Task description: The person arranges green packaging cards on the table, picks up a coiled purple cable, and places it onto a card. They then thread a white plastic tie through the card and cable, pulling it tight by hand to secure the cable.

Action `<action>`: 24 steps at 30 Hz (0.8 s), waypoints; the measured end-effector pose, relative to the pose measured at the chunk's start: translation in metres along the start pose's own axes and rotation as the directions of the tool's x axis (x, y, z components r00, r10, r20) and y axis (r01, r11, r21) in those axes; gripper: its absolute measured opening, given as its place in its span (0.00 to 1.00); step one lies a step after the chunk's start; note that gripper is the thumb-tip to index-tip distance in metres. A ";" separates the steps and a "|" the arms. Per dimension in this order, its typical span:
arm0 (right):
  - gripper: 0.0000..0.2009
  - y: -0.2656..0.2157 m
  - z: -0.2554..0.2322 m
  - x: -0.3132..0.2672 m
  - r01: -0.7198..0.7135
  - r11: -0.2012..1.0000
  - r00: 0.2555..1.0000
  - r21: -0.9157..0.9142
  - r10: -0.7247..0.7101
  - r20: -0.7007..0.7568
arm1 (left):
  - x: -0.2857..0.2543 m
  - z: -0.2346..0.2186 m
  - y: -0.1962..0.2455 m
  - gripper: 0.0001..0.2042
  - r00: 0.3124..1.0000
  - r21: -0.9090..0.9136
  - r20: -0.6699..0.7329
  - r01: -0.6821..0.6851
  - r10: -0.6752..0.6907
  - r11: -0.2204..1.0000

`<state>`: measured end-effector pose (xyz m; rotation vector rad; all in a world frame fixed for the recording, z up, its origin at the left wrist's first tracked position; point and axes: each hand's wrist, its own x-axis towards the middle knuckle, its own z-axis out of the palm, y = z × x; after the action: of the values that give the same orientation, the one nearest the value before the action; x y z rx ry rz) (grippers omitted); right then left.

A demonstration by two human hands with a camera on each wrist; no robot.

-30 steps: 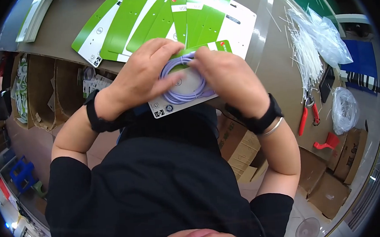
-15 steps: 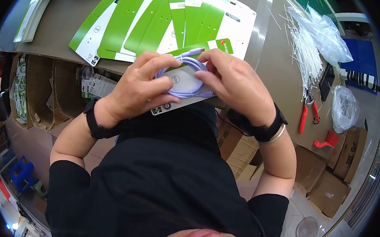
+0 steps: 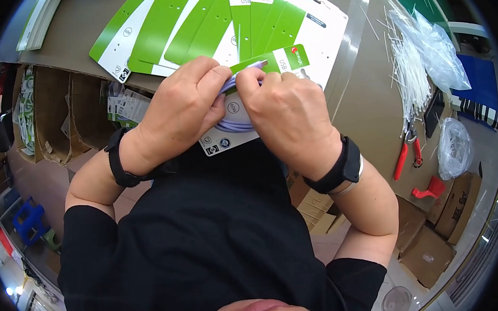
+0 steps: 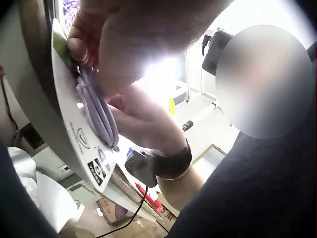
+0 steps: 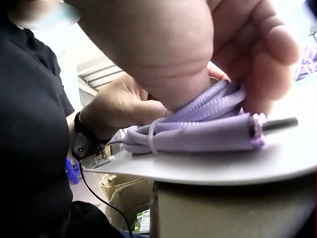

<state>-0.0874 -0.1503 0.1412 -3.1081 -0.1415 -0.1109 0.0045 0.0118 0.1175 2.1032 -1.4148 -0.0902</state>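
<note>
A large right hand [image 5: 168, 47] grips a coiled lilac braided cable [image 5: 208, 106]; the left hand [image 5: 121, 104], with a black wristband [image 5: 85, 139], touches the coil's far side; a translucent white plastic tie [image 5: 152, 136] rings the strands and the smooth lilac connector [image 5: 210, 134], whose narrow dark tip [image 5: 281, 124] points right; beneath lies a thin white card [image 5: 223, 166], over a brown surface [image 5: 233, 210].

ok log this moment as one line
left hand: grips coiled purple cable | right hand: grips same coil | cable: tied, on green-and-white card | more cards: fanned beyond
</note>
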 end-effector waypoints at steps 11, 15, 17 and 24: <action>0.05 0.030 -0.005 -0.007 0.000 0.872 1.000 0.489 -0.012 0.022 | 0.000 0.012 0.003 0.12 0.984 -0.059 -0.169 0.048 -0.058 0.997; 0.06 0.027 0.009 -0.001 0.160 0.943 0.987 0.292 -0.145 -0.070 | 0.002 0.021 -0.001 0.10 0.958 -0.008 -0.286 -0.026 0.023 1.000; 0.07 0.031 0.007 0.003 0.217 0.933 0.976 0.288 -0.206 -0.067 | 0.002 0.024 -0.004 0.10 0.957 -0.013 -0.290 -0.024 0.019 1.000; 0.06 0.027 0.013 0.009 0.327 0.929 0.945 0.172 -0.316 -0.088 | 0.001 0.028 -0.007 0.10 0.947 -0.011 -0.319 -0.041 0.035 0.999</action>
<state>-0.0749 -0.1760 0.1277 -2.8657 -0.6224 -0.1843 0.0000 0.0010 0.0913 1.9683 -1.2524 0.2432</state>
